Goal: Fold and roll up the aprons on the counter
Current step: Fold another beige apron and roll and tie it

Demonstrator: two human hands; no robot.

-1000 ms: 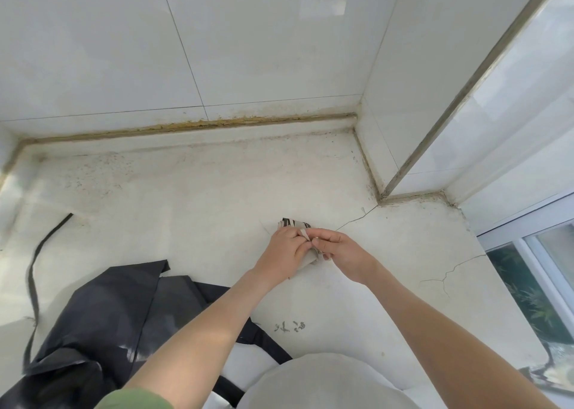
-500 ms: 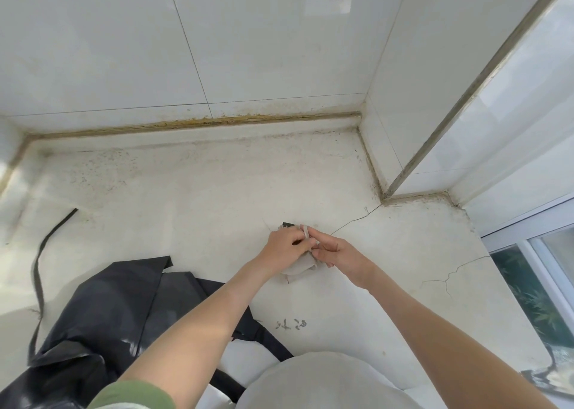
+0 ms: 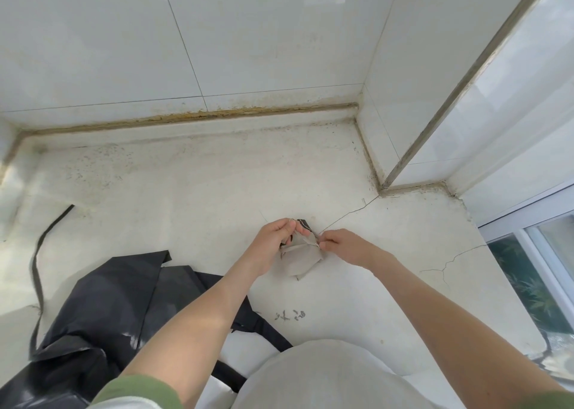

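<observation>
A small rolled beige apron bundle [image 3: 300, 261] with a dark striped end lies on the white counter [image 3: 186, 197] in the middle of the view. My left hand [image 3: 275, 237] grips its top left part with curled fingers. My right hand [image 3: 341, 246] pinches a thin beige strap at the bundle's right side. A black apron [image 3: 102, 309] lies crumpled at the lower left, its long strap [image 3: 38, 262] trailing up the counter. My forearms hide part of the black apron.
Tiled walls close the counter at the back and at the right corner [image 3: 377, 188]. A window [image 3: 546, 272] stands at the far right. Cracks run across the counter on the right. A white rounded thing [image 3: 326, 374] sits at the bottom edge.
The beige bundle now shows more below my hands, and a strap runs across it. My hands have drawn slightly apart, the right one pulling the strap to the right.
</observation>
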